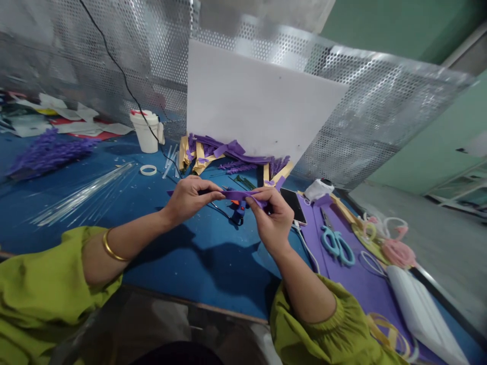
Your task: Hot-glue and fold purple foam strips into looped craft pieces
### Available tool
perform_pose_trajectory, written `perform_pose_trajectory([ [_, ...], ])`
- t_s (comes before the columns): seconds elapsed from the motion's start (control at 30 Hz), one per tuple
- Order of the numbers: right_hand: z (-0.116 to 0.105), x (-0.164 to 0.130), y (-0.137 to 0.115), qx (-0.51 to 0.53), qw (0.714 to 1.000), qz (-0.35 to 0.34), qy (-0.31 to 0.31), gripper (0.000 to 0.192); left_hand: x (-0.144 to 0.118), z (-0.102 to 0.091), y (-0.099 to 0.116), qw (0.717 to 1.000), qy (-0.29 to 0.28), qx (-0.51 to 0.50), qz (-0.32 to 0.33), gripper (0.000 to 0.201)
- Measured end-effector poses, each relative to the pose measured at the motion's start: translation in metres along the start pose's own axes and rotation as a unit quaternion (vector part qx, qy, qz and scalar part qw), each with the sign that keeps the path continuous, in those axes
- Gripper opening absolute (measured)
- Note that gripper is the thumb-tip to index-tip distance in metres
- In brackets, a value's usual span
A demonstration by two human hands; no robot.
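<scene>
Both hands [192,198] [271,217] pinching purple strip [239,194]

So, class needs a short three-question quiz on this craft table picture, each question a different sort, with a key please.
1. True or false: both hands hold the purple strip.
2. What lies on the purple sheet at the right? A) scissors B) hammer C) spoon
3. Fill in: the white cup stands on the ___ table.

Key:
1. True: left hand and right hand pinch its ends.
2. A, the teal scissors.
3. blue
</scene>
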State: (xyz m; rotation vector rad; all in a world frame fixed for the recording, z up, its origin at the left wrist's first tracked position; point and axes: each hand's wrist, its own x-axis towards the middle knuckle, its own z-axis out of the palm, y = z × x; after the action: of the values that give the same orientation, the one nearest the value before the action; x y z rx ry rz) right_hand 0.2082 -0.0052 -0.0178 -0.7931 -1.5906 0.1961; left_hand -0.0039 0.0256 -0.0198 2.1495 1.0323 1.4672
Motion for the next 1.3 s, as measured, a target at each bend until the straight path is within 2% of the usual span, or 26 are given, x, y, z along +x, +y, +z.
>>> perform_pose_trajectory([
  [0.13, 0.0, 0.001, 0.002, 0.009, 1.0, 0.025, 0.014, 0.012, 0.001, 0.0, -0.001, 0.999, -0.012, -0.03, -0.031, 0.022],
  [0.4, -0.001, 0.003, 0.006, 0.024, 0.998, 0.03, 0.044, 0.011, 0.001, -0.001, -0.004, 0.999, -0.008, -0.023, -0.042, 0.026],
  [0.63, 0.001, 0.003, 0.007, 0.022, 0.997, 0.067, 0.034, 0.013, 0.001, -0.001, -0.001, 0.998, -0.024, -0.023, -0.048, 0.031],
  [0.87, 0.009, -0.002, 0.01, 0.071, 0.986, 0.146, -0.036, 0.015, 0.0, 0.003, 0.0, 0.985, -0.1, -0.104, -0.091, 0.024],
  [1.03, 0.011, -0.002, 0.011, 0.076, 0.97, 0.22, -0.076, 0.021, 0.0, 0.004, -0.001, 0.98, -0.127, -0.102, -0.111, 0.023],
  [1.13, 0.011, -0.002, 0.009, 0.07, 0.968, 0.221, -0.097, 0.022, 0.0, 0.005, 0.0, 0.979, -0.15, -0.097, -0.103, 0.023],
  [1.23, 0.002, 0.007, 0.013, 0.064, 0.968, 0.202, -0.132, 0.028, 0.0, 0.002, -0.001, 0.99, -0.113, -0.055, -0.062, 0.021],
  [1.3, -0.014, 0.018, 0.022, 0.04, 0.976, 0.186, -0.103, 0.04, 0.001, -0.001, -0.004, 0.998, -0.065, -0.018, -0.02, 0.021],
])
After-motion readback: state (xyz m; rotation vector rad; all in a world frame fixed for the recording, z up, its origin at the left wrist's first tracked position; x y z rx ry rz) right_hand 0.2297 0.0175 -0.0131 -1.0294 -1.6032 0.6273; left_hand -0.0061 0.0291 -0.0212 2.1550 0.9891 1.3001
